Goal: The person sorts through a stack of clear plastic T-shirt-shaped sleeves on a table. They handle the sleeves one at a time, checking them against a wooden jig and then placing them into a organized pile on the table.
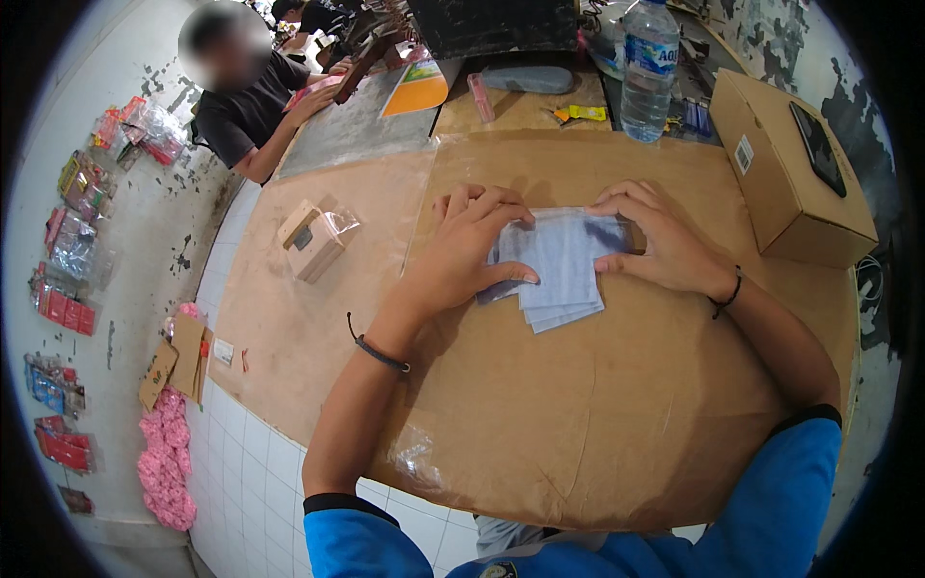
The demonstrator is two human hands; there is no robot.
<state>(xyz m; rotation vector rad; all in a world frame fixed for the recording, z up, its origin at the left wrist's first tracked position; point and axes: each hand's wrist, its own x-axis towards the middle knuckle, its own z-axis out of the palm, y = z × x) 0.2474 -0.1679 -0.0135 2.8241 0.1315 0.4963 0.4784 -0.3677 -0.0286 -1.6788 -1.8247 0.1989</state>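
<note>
A small stack of light blue, cloth-like sheets (559,265) lies on the brown table in front of me, its lower corners fanned out a little. Clear plastic, like a thin sleeve, shows around its upper part and sides; how the two fit together is hard to make out. My left hand (474,241) is curled over the left side, thumb pressed on the sheets and fingertips at the top edge. On the other side, my right hand (670,239) pinches around the upper right corner, fingers at the top and thumb at the right edge.
A cardboard box (785,173) with a phone (817,149) on top stands at the right, near a water bottle (647,77). Left of me sits a small open carton (313,243). A person (252,106) works at the far left. Pink wrapping (166,462) lies below the wall.
</note>
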